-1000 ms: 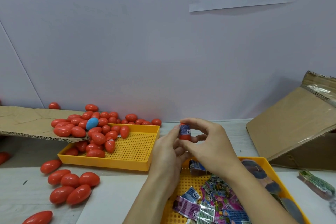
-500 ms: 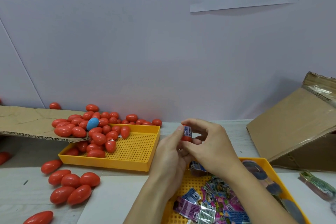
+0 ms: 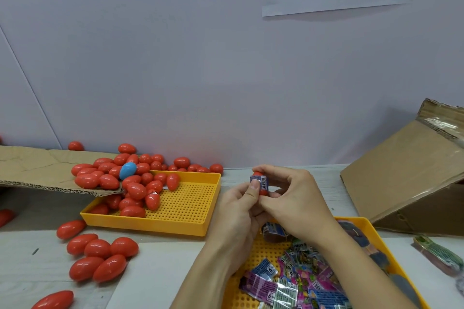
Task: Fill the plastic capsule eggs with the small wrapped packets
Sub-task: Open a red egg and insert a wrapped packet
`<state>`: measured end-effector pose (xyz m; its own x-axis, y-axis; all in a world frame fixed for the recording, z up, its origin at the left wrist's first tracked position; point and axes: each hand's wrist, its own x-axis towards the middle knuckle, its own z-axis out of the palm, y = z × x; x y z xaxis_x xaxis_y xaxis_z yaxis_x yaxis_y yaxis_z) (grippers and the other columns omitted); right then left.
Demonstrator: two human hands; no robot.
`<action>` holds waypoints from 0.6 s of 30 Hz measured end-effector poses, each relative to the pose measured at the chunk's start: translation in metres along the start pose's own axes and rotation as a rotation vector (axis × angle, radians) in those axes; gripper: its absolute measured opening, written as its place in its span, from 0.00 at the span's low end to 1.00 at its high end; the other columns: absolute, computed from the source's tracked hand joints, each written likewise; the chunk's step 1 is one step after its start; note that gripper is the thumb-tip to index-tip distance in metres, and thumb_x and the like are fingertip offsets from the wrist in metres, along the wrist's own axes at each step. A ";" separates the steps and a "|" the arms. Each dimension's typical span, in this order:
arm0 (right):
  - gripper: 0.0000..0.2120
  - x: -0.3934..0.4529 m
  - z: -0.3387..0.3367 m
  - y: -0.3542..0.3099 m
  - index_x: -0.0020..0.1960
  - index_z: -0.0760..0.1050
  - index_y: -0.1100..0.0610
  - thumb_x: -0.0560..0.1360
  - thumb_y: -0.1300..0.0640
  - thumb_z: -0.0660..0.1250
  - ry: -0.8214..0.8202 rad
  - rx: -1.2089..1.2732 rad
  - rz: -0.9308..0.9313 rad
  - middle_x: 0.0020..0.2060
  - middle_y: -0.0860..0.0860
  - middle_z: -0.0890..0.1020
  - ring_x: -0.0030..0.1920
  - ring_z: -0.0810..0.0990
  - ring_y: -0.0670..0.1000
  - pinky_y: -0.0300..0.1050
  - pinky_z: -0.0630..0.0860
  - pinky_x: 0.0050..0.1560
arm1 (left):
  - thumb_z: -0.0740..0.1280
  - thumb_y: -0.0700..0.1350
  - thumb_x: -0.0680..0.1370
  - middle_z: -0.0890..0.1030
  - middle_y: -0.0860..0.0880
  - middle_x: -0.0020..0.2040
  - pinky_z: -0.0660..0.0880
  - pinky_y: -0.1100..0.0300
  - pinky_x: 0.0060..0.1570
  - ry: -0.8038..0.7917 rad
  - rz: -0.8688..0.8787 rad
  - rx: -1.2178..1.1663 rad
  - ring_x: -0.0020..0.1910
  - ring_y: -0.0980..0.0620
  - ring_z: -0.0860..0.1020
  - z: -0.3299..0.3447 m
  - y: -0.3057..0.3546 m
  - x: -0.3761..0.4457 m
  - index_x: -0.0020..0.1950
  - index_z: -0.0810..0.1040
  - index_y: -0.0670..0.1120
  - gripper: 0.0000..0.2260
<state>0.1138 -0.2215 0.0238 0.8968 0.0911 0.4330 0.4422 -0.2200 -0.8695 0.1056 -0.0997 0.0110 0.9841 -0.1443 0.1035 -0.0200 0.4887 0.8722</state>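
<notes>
Capsule egg [image 3: 261, 184], red, sits upright between both hands just beyond the near yellow tray [image 3: 371, 231], its long axis close to vertical and its rounded tip showing above the fingers. A small wrapped packet [image 3: 261, 180], purple with a barcode, is pressed against the egg's upper part; whether it is already partly inside or only lying over the seam cannot be told. The left hand [image 3: 238, 210] comes up from below and left of the tray's far rim, fingers curled round the egg's lower half, thumb laid flat on the packet. The right hand [image 3: 293, 198] arches over from the right, fingers bent and pinching the egg's upper half and side. Both hands sit equally close, so the coming move likely turns on that vertical axis: the packet has to go down along it before the halves press together, I judge.

Inside the near yellow tray lie more packets [image 3: 296, 281], heaped towards its near edge. Left of that tray, across the worktop [image 3: 37, 263], a second yellow tray [image 3: 180, 208] holds a pile of red eggs [image 3: 135, 190] with one blue egg [image 3: 128, 170] spilling from a cardboard flap [image 3: 37, 168]; a loose group of eggs [image 3: 98, 256] lies nearer. Right of the near tray leans a cardboard box [image 3: 411, 183].
</notes>
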 end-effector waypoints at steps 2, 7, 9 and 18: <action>0.19 0.000 0.000 0.000 0.52 0.80 0.41 0.69 0.63 0.76 -0.001 -0.019 -0.005 0.48 0.41 0.85 0.51 0.82 0.36 0.31 0.79 0.46 | 0.62 0.47 0.78 0.84 0.36 0.45 0.81 0.57 0.43 -0.006 0.003 0.023 0.46 0.44 0.85 -0.001 0.000 0.000 0.55 0.78 0.32 0.18; 0.20 0.000 0.000 0.002 0.48 0.79 0.38 0.69 0.62 0.77 0.010 -0.041 -0.011 0.45 0.39 0.85 0.51 0.82 0.37 0.32 0.79 0.45 | 0.60 0.45 0.82 0.84 0.34 0.48 0.82 0.56 0.45 0.019 0.008 0.072 0.50 0.41 0.85 -0.001 0.000 -0.002 0.56 0.79 0.33 0.16; 0.19 0.000 0.002 0.002 0.50 0.79 0.39 0.69 0.60 0.77 0.022 -0.037 -0.013 0.46 0.40 0.85 0.51 0.82 0.35 0.30 0.79 0.44 | 0.59 0.45 0.83 0.85 0.34 0.48 0.82 0.55 0.45 0.039 0.005 0.079 0.51 0.40 0.85 0.001 0.001 -0.002 0.56 0.80 0.35 0.16; 0.21 0.001 0.004 0.006 0.62 0.81 0.53 0.70 0.57 0.78 0.033 -0.093 -0.005 0.47 0.38 0.82 0.49 0.82 0.34 0.27 0.77 0.43 | 0.59 0.43 0.84 0.85 0.35 0.47 0.82 0.56 0.43 0.047 -0.024 0.095 0.48 0.42 0.85 0.002 0.003 -0.003 0.56 0.78 0.32 0.15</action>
<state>0.1171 -0.2190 0.0179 0.8929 0.0607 0.4462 0.4418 -0.3091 -0.8422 0.1023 -0.0996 0.0146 0.9917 -0.1134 0.0610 -0.0105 0.4012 0.9159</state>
